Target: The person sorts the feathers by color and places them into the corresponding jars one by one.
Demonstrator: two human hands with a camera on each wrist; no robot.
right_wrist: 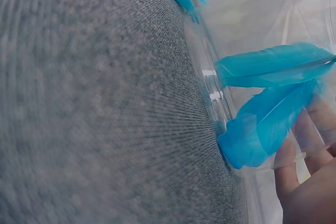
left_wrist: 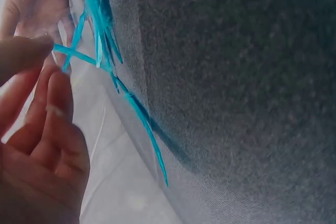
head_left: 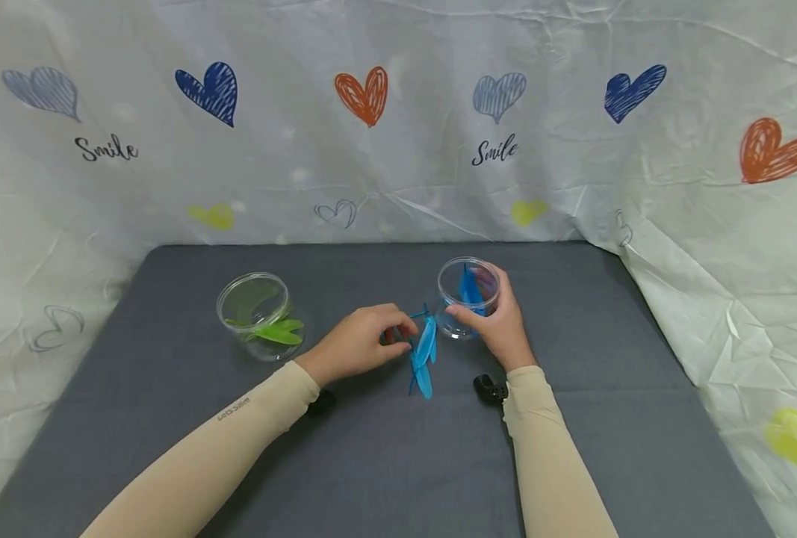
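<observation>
In the head view, my right hand (head_left: 499, 321) grips a clear round container (head_left: 457, 326) standing on the table, thumb on the near side. Blue feathers (right_wrist: 268, 124) stand inside it, seen through its wall in the right wrist view. My left hand (head_left: 364, 340) hovers just left of several loose blue feathers (head_left: 425, 351) lying beside the container. A gap shows between its bent thumb and forefinger. One feather's thin quill (left_wrist: 73, 53) reaches the fingertips in the left wrist view; no firm hold on it is visible.
A second clear container (head_left: 250, 288) with green feathers (head_left: 280, 331) stands at the left on the grey tabletop (head_left: 398, 456). A dark wrist device (head_left: 488, 390) is at the right sleeve. White sheeting (head_left: 425, 45) with printed hearts borders the back and sides.
</observation>
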